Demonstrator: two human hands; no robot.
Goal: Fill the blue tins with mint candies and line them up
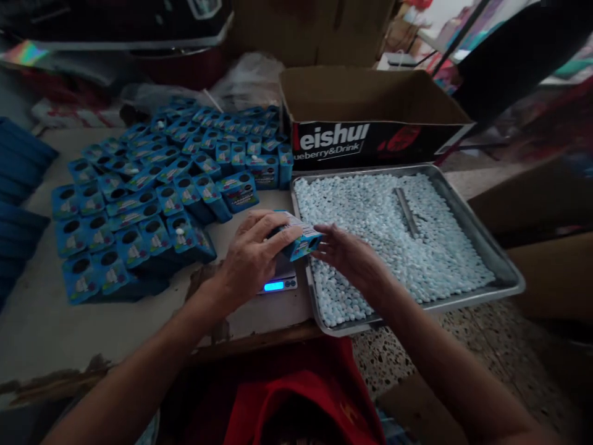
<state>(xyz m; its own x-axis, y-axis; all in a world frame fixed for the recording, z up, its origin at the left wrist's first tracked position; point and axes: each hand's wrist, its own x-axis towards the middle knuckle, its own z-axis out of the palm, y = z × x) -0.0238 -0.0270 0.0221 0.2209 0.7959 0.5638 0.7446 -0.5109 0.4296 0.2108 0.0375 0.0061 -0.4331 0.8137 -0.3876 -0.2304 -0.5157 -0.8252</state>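
My left hand (pixel 257 250) is wrapped round a small blue carton (pixel 301 238), holding it tilted above a small digital scale (pixel 290 283) with a lit blue display. A dark hole shows in the carton's end facing right. At that end, my right hand (pixel 345 247) has its fingers drawn together, close to or touching the carton; whatever they pinch is hidden. Beneath my right hand lies a metal tray (pixel 509 287) with a layer of small pale-blue and white candy-like pieces (pixel 370 210). A flat metal strip (pixel 406 212) rests on the pieces.
Several blue cartons with round holes (pixel 152 185) stand packed on the table (pixel 28 346) at left. Behind the tray is an open cardboard box (pixel 370 142). Clear plastic wrap (pixel 250 80) lies at the back, and blue stacks (pixel 21 161) line the left edge.
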